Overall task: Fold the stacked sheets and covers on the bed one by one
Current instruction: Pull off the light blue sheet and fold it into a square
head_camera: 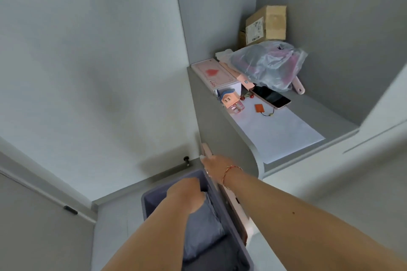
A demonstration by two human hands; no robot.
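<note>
A grey-blue storage bin [149, 200] stands low in the middle of the view, between a grey cabinet and a wall. Folded blue-grey fabric [202, 226] lies inside it, with a darker folded piece [222, 255] nearer to me. My left hand [187, 193] reaches down into the bin with its fingers curled over the top of the blue-grey fabric. My right hand [214, 166], wearing a thin bracelet, is at the bin's far right rim beside a pale pink object [206, 149]; its fingers are hidden. No bed is in view.
A grey cabinet shelf [339, 116] at the right holds a white paper sheet [284, 132], a phone [272, 97], an orange tag [259, 108], a small house-shaped figure [230, 99], a pink box [217, 75], a plastic bag [266, 64] and a cardboard box [266, 23]. White walls rise at left.
</note>
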